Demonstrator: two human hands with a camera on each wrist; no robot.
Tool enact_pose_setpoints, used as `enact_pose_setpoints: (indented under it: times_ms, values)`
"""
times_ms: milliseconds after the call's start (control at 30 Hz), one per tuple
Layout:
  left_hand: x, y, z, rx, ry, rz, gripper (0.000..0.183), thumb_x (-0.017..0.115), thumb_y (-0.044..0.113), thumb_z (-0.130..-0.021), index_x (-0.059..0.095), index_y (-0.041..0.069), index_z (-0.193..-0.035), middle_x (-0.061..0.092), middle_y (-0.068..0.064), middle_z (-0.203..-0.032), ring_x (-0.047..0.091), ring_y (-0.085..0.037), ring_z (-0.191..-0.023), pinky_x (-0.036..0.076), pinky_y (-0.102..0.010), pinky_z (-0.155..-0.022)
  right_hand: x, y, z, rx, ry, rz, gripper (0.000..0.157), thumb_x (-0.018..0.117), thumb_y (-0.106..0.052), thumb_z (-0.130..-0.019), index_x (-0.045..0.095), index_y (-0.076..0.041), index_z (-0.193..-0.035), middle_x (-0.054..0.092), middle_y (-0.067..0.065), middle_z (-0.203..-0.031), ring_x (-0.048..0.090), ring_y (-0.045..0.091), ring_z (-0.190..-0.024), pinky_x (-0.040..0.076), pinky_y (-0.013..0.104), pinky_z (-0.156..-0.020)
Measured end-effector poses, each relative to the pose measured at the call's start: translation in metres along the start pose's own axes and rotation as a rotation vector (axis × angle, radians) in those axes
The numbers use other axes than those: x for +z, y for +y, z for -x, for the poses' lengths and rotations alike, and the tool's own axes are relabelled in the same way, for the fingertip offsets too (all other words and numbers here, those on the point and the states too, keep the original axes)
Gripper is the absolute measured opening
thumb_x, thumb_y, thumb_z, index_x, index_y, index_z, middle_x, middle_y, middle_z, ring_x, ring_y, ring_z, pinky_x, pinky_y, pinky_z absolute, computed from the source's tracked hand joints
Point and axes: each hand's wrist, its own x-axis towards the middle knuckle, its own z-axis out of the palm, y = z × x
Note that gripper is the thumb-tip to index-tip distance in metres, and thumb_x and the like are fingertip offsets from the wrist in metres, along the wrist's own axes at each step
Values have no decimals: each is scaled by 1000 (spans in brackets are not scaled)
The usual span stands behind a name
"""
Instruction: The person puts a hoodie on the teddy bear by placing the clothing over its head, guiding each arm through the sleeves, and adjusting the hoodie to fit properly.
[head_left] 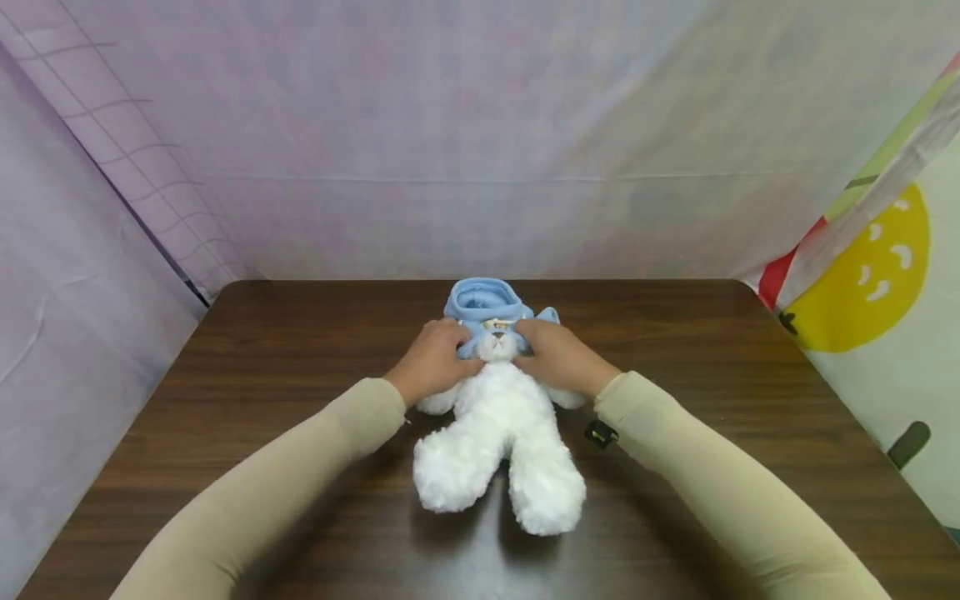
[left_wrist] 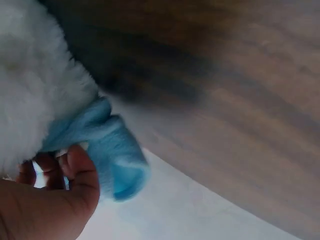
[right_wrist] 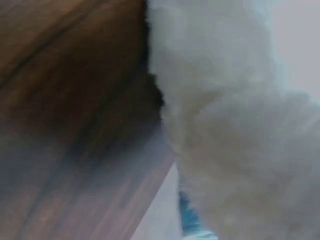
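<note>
A white plush toy (head_left: 506, 408) lies on its back, its legs toward me. Pale blue knitted doll clothing (head_left: 483, 302) covers the top of its head, leaving the muzzle (head_left: 497, 346) showing. My left hand (head_left: 433, 360) grips the clothing at the left of the head; in the left wrist view its fingers curl at the blue cloth (left_wrist: 122, 160). At the head's other side my right hand (head_left: 561, 358) holds the clothing's edge, thumb beside the muzzle. White fur (right_wrist: 225, 115) fills much of the right wrist view, where that hand is hidden.
The toy lies on a dark brown wooden table (head_left: 300, 333) near its far edge. Pale curtains (head_left: 450, 150) hang behind and at the left. A cloth with a yellow printed shape (head_left: 862, 275) hangs at the right.
</note>
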Motion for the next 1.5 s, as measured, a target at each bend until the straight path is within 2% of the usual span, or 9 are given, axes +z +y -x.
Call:
enact_pose_setpoints:
  times_ms: [233, 500, 600, 700, 800, 933, 1033, 1267, 1500]
  values:
    - [9, -3, 3, 153, 109, -119, 43, 63, 14, -71, 25, 17, -51, 28, 2, -59, 26, -14, -54, 29, -29, -58, 7, 1, 2, -105, 110, 87, 20, 65, -7, -77, 51, -18, -69, 48, -5, -62, 47, 14, -62, 39, 32, -60]
    - [9, -6, 9, 247, 102, -176, 40, 57, 15, -71, 26, 17, -46, 30, 3, -57, 33, -13, -54, 35, -28, -58, 14, 1, 4, -197, 155, 146, 30, 66, -6, -75, 43, -20, -60, 39, -8, -54, 38, 11, -51, 35, 28, -52]
    - [5, -7, 14, 248, 32, -158, 37, 56, 25, -81, 39, 14, -51, 43, 1, -67, 40, -14, -61, 37, -28, -60, 10, 5, 11, -203, 115, 62, 25, 62, -15, -84, 47, -21, -66, 39, -8, -55, 38, 9, -51, 35, 26, -52]
    - [-2, -4, 22, 184, -118, -119, 37, 51, 45, -88, 59, 9, -82, 48, -2, -92, 45, -12, -78, 40, -28, -70, 0, 10, 21, -201, 4, -8, 13, 57, -32, -90, 54, -21, -82, 47, -6, -65, 44, 8, -56, 39, 27, -56]
    - [-13, 0, 27, 94, -260, -78, 58, 49, 60, -83, 52, 13, -117, 40, -1, -111, 42, -11, -92, 39, -29, -79, -12, 12, 32, -151, -159, -82, 42, 57, -48, -87, 54, -16, -114, 57, -2, -100, 54, 11, -88, 45, 33, -77]
    - [-23, 4, 30, 82, -352, -28, 68, 56, 64, -77, 45, 16, -124, 32, -1, -117, 38, -13, -99, 38, -28, -82, -19, 13, 39, -69, -300, -152, 84, 62, -59, -77, 33, -11, -139, 37, 4, -138, 36, 18, -125, 32, 39, -101]
    - [-24, 4, 31, 113, -352, -28, 66, 60, 62, -75, 47, 15, -120, 32, -1, -115, 38, -13, -98, 38, -26, -81, -14, 15, 39, -93, -270, -145, 82, 63, -61, -74, 37, -12, -134, 41, 2, -132, 41, 16, -119, 35, 37, -97]
    - [-17, 5, 36, 205, -208, -85, 44, 68, 48, -78, 58, 11, -101, 43, -3, -103, 44, -14, -87, 42, -29, -78, -3, 10, 34, -249, -86, 8, 42, 66, -52, -77, 51, -17, -93, 46, -5, -90, 43, 10, -78, 38, 27, -69]
    - [-7, 4, 33, 189, -206, -144, 39, 67, 46, -79, 51, 12, -85, 46, 1, -81, 46, -15, -77, 41, -31, -72, 2, 8, 36, -142, -52, 42, 41, 64, -58, -75, 49, -20, -79, 46, -8, -70, 42, 8, -62, 36, 27, -58]
